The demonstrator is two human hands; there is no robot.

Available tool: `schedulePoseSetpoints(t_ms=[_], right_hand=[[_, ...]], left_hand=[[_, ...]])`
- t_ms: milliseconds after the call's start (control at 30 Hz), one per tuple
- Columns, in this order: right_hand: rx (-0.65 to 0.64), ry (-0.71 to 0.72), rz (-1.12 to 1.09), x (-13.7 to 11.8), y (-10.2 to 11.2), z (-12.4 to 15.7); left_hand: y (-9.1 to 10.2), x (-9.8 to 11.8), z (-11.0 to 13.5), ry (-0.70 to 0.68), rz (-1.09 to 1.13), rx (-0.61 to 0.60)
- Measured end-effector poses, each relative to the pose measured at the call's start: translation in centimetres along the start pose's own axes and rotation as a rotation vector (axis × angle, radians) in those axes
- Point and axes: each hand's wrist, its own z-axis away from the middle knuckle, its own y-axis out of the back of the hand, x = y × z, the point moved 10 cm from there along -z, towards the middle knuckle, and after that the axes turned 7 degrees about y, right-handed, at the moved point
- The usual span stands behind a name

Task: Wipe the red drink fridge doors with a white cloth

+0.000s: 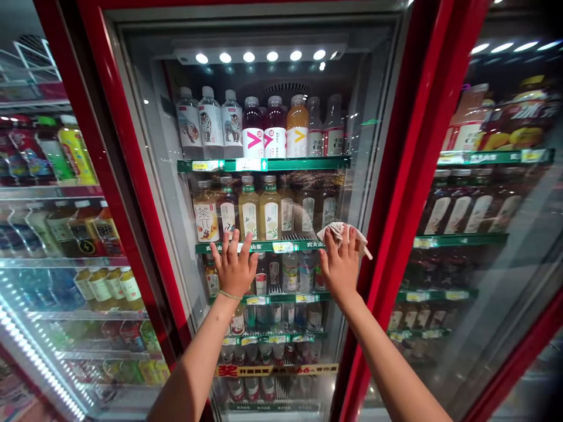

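Note:
A glass cooler door (367, 140) stands closed in front of me, set in a red frame (417, 111). My left hand (232, 269) rests on the glass with its fingers spread, holding nothing; a thin band (229, 295) circles that wrist. Farther right, my right hand (341, 271) presses a crumpled whitish cloth (333, 228) against the pane with its fingers, close to the door's right side. Part of the cloth is hidden under the fingers, and a loose corner sticks out to the right.
Behind the glass, shelves hold rows of bottles, among them tiger-print bottles (209, 120) and yellow tea bottles (270, 210). A red and yellow banner strip (281, 370) crosses low down. More bottled drinks (79, 155) fill the left cooler; another cooler (466, 240) is to the right.

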Motion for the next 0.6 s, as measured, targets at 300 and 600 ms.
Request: schedulePoseSetpoints(t_ms=[300,600], right_hand=[[-0.099,0.248,-0.032,-4.1,-0.9,0.9],[0.077,-0.098,-0.008,-1.1,-0.2,0.8]], left_hand=[[0.5,0.6,-0.1,-0.033,-0.073,0.017],[0.1,0.2,0.3,-0.033,-0.065,-0.01]])
